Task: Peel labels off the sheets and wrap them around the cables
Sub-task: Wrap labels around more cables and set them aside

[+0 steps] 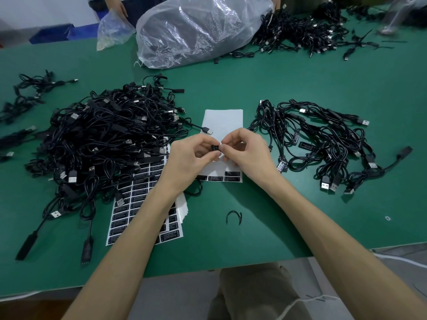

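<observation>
Fingertips pinched tight at centre frame: the left hand and right hand clamp a small black label from either side, likely pressing it closed around a cable the hands hide. They work directly over the nearly stripped sheet, probably so the next label is close. The label's long axis runs left to right across the frame, one end toward each hand. An unlabelled heap sits left of centre, the labelled bunch right, and full sheets lie lower left.

Green table w/ cable piles, label sheets, plastic bags
</observation>
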A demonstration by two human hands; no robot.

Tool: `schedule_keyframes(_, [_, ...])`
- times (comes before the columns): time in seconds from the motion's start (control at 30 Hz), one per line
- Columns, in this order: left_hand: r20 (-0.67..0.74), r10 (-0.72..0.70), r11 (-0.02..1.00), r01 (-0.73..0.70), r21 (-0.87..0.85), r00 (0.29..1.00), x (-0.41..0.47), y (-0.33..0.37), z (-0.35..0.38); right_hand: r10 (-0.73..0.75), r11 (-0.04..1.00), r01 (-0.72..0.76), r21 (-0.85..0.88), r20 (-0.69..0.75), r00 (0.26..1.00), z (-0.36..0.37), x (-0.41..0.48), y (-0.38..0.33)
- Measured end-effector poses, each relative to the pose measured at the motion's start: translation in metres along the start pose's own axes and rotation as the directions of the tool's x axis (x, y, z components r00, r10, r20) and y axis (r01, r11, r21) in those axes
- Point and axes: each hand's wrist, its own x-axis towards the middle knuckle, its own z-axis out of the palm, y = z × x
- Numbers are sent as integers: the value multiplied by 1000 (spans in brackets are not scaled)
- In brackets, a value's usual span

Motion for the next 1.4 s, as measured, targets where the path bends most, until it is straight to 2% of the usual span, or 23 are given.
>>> schedule_keyframes(0.33, [-17, 3, 1000, -3, 2, 1000, -1, 0, -1, 9, 1000, -9, -22, 4, 1000, 0, 0, 1])
schedule_keyframes(0.6, [-39, -68, 986, 61, -156, 997, 0, -3, -2, 34, 999, -33, 40, -22, 999, -3, 1, 1])
schedule_keyframes(0.8, [-13, -124, 953, 116, -279, 992, 2, -8, -2, 19, 1000, -20, 21, 56, 998, 0, 0, -2])
schedule_keyframes(1.17, [4, -113, 935, 108, -338, 994, 3, -12, -5, -49, 995, 43, 90, 65, 997, -2, -5, -7])
schedule_keyframes(1.4, [-12, -113, 949, 104, -298, 994, 1, -9, -3, -51, 998, 50, 32, 32, 998, 1, -5, -6])
